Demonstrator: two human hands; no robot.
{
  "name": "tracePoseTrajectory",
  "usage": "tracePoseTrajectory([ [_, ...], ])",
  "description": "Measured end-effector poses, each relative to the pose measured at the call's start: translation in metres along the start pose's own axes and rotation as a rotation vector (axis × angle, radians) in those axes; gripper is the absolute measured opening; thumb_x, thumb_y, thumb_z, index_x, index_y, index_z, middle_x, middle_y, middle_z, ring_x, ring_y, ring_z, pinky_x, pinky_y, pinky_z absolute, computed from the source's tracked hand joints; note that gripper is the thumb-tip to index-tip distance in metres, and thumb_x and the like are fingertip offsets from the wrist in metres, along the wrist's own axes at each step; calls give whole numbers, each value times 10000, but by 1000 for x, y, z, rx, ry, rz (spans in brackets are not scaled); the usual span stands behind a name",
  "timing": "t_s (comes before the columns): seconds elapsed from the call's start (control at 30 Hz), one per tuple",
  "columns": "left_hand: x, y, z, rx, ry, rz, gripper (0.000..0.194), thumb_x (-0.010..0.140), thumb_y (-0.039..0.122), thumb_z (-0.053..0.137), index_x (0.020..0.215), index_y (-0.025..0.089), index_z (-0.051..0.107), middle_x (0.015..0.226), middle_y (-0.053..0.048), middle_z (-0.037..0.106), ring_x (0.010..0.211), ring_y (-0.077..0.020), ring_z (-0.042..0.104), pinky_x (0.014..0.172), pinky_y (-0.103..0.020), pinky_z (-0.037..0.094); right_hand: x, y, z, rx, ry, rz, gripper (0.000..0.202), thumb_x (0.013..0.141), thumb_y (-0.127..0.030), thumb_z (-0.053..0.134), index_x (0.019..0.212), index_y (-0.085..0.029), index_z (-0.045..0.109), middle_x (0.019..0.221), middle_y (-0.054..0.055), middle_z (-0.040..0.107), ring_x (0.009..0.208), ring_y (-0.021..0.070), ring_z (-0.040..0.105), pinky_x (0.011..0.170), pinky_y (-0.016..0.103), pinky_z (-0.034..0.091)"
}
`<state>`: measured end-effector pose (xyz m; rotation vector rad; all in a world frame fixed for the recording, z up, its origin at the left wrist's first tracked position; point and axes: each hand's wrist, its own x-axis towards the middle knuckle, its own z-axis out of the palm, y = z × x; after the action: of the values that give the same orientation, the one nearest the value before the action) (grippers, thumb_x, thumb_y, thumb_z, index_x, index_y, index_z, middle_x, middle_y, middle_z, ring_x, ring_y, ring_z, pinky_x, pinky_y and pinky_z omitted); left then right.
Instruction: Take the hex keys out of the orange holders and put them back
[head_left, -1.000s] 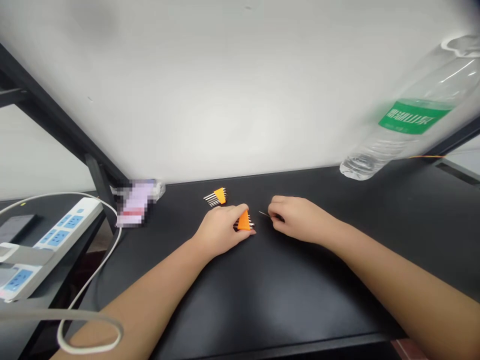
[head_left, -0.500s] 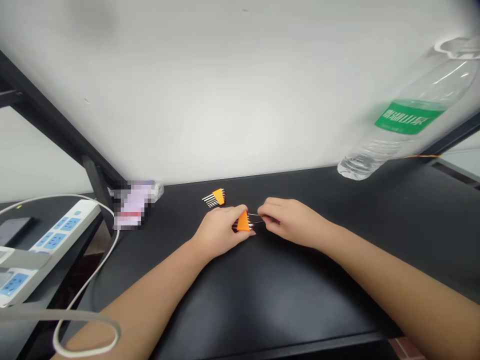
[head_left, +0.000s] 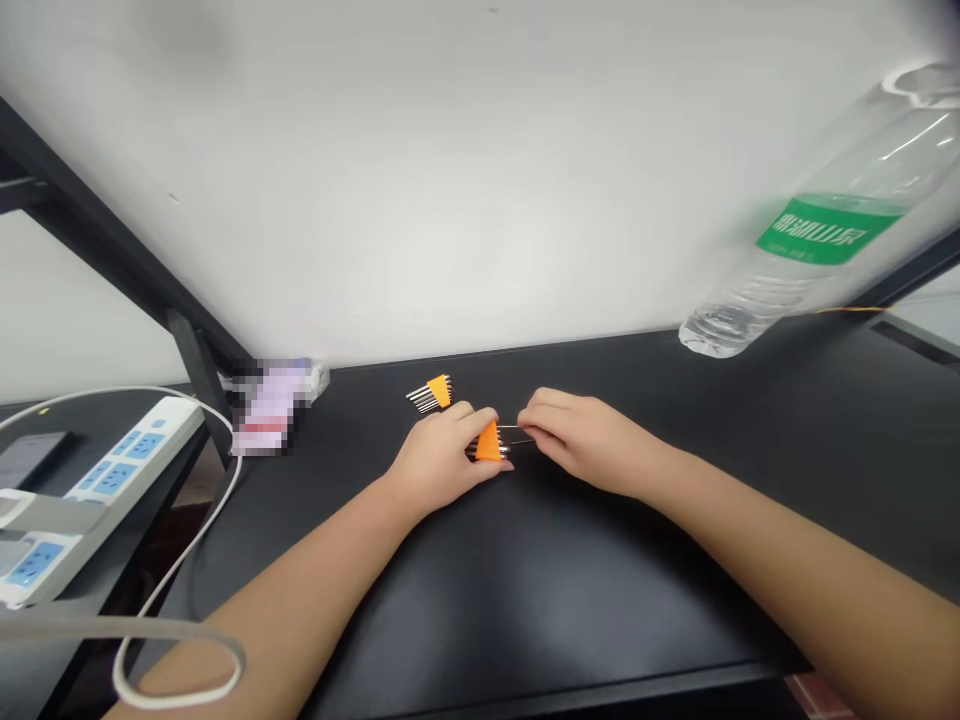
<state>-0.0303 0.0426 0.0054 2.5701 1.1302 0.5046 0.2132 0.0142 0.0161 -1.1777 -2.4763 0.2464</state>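
Between thumb and fingers, my left hand (head_left: 442, 455) grips an orange holder (head_left: 489, 442) with several metal hex keys in it, low over the black table (head_left: 525, 590). My right hand (head_left: 574, 435), just to the right, pinches a thin metal key (head_left: 510, 428) that reaches toward the holder; whether its tip sits in the holder is too small to tell. A second orange holder (head_left: 439, 391) with several metal keys lies on the table behind my left hand.
A large clear bottle with a green label (head_left: 825, 230) stands at the back right by the wall. At the left are a white power strip (head_left: 112, 480), a looping white cable (head_left: 225, 490), a blurred purple packet (head_left: 270, 405) and a black frame post (head_left: 196, 370).
The thin key in my right hand has turned slightly and looks more level. Both hands keep nearly the same place and grip; the view has shifted a little.
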Motion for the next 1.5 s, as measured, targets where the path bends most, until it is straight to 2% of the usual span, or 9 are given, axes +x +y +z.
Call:
tracePoseTrajectory([
  [0.37,2,-1,1,31,-14,36,409,816,556,761,1035,241,622,927,-12,575,795,-170,561,657,-275,450,0,-6,2,59,-5,-26,245,995,-145,447,1084,-211,665,1012,83,630,819,186,609,718,323,498],
  [0.53,3,-2,3,-39,8,148,457,804,522,792,1128,237,643,1085,-61,624,984,-230,583,871,-356,484,5,-11,7,264,34,-14,208,988,-145,482,1061,-229,658,1045,67,628,896,182,609,793,329,515],
  [0.7,3,1,1,-30,-12,175,388,838,545,748,1022,220,644,951,-45,641,901,-221,588,852,-360,470,12,-8,14,475,96,43,111,970,-172,539,928,-215,633,971,36,639,828,160,598,731,303,502],
  [0.8,3,-1,0,2,-27,148,397,849,551,734,1031,213,631,880,-30,643,854,-214,594,818,-351,473,9,3,8,401,58,93,104,983,-227,539,963,-214,640,986,42,641,826,165,599,743,317,501],
  [0.93,1,-5,3,-21,6,109,544,837,511,767,1268,229,591,996,-41,690,935,-226,630,880,-364,487,-2,19,-8,107,-149,49,184,914,-257,631,1092,-222,665,1116,81,626,973,232,594,844,383,490],
  [1.07,0,-7,6,-29,14,125,505,851,489,760,1272,255,609,1019,-36,700,954,-222,637,914,-367,489,-4,18,-11,-41,-257,88,81,863,-150,586,848,-208,640,918,59,626,843,215,579,725,335,460],
  [1.23,0,-8,5,-32,27,136,472,862,505,743,1243,248,634,1018,-43,708,937,-223,642,901,-375,496,2,5,-2,-121,-234,141,119,800,-117,584,724,-200,543,789,39,588,692,173,546,602,296,378],
  [1.4,0,-10,6,-14,69,142,570,883,465,735,1390,281,550,1008,-38,710,949,-224,654,907,-382,501,2,9,-3,-73,-204,179,116,808,-119,569,736,-200,528,765,23,598,670,157,539,611,285,366],
  [1.5,0,-13,10,-4,82,182,472,905,448,715,1330,279,598,1004,-37,708,943,-215,660,913,-387,497,2,10,-5,-11,-193,184,112,799,-103,557,760,-206,537,749,7,606,661,150,536,613,275,367],
])
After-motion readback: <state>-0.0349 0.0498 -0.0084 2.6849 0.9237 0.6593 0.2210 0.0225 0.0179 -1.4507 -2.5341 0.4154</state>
